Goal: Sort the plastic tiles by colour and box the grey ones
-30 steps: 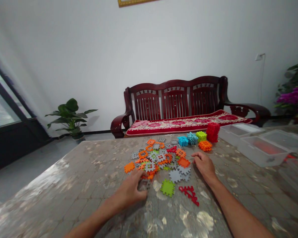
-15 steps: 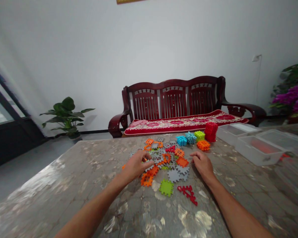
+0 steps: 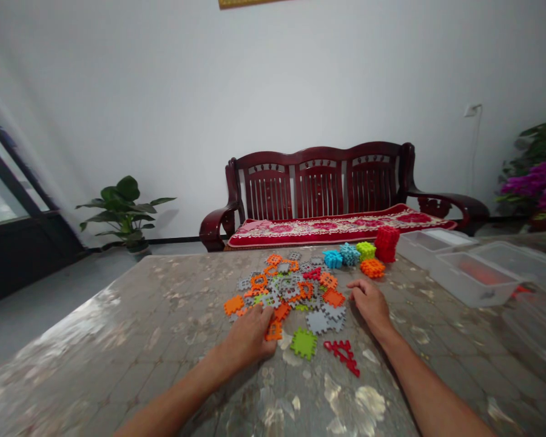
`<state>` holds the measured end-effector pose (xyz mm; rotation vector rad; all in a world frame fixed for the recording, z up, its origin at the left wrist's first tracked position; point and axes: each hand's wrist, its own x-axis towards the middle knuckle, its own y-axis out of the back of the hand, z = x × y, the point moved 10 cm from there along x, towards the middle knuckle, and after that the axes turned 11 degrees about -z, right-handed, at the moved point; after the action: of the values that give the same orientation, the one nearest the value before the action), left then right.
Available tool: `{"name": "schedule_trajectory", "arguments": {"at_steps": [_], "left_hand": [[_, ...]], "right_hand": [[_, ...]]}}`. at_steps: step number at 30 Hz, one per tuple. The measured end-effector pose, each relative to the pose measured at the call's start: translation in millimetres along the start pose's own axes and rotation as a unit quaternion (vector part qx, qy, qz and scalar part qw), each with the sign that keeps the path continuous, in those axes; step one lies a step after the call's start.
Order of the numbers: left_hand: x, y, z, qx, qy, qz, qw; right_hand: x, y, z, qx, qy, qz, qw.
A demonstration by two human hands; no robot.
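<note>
My left hand [image 3: 251,337] is at the near left edge of a loose pile of toothed plastic pieces, its fingers closed on an orange windowed piece [image 3: 273,331]. My right hand [image 3: 368,303] rests on the table right of the pile, its fingers curled, with the index finger and thumb partly apart; nothing shows between them. Grey pieces [image 3: 317,322], orange pieces [image 3: 333,297] and a red piece [image 3: 312,274] lie between the hands. Nearer to me are a flat green square [image 3: 304,343] and a red triangular frame [image 3: 343,356].
Behind my right hand stand a red stack [image 3: 386,244], an orange stack [image 3: 372,268], a green stack [image 3: 366,250] and blue stacks [image 3: 332,259]. Clear plastic boxes [image 3: 475,285] are on the right. A wooden bench [image 3: 318,182] stands beyond the table [image 3: 155,340].
My left hand has moved down toward me, from over the pile onto the orange piece at its near edge. More orange and grey pieces show at the left. My right hand has stayed about still.
</note>
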<state>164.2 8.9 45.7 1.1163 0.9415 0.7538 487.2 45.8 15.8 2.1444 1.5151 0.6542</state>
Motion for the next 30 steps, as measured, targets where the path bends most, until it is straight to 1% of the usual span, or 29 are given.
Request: {"name": "schedule_trajectory", "arguments": {"at_steps": [4,6,8,11,13,14,16,18,20,21,23,25,27,30], "left_hand": [[-3,8.4,6,-0.038,0.01,0.013,0.999],[-3,16.7,9,-0.064,0.016,0.027,0.997],[-1,27.4,10,-0.093,0.017,0.046,0.994],[4,40.8,13,-0.128,0.007,0.063,0.99],[5,41.9,20,-0.148,-0.013,0.054,0.987],[5,39.6,26,-0.152,-0.027,0.046,0.987],[3,30.1,42,-0.137,-0.058,0.027,0.988],[2,14.2,63,-0.099,-0.087,0.004,0.991],[3,-4.6,78,-0.065,-0.095,-0.022,0.993],[4,-10.4,84,-0.059,-0.097,-0.021,0.993],[9,-19.4,88,-0.052,-0.082,-0.019,0.995],[13,-23.5,85,-0.052,-0.06,-0.015,0.997],[15,-23.3,82,-0.067,-0.049,-0.008,0.997],[16,-18.1,77,-0.106,-0.049,0.005,0.993]], "right_hand": [[-2,-1,-4,-0.026,0.008,-0.001,1.0],[-4,-4,-8,-0.032,0.023,-0.006,0.999],[-8,-10,-14,-0.05,0.033,-0.025,0.998],[-18,-20,-32,-0.13,0.06,-0.053,0.988],[-27,-27,-50,-0.197,0.098,-0.064,0.973],[-31,-31,-58,-0.226,0.114,-0.07,0.965],[-37,-38,-68,-0.271,0.127,-0.083,0.951],[-40,-41,-72,-0.303,0.116,-0.089,0.942],[-42,-42,-74,-0.32,0.101,-0.088,0.938],[-43,-43,-75,-0.324,0.098,-0.086,0.937],[-45,-43,-78,-0.326,0.09,-0.085,0.937],[-47,-44,-79,-0.326,0.08,-0.09,0.938],[-47,-45,-78,-0.318,0.068,-0.097,0.941],[-45,-44,-74,-0.289,0.056,-0.1,0.95]]}}
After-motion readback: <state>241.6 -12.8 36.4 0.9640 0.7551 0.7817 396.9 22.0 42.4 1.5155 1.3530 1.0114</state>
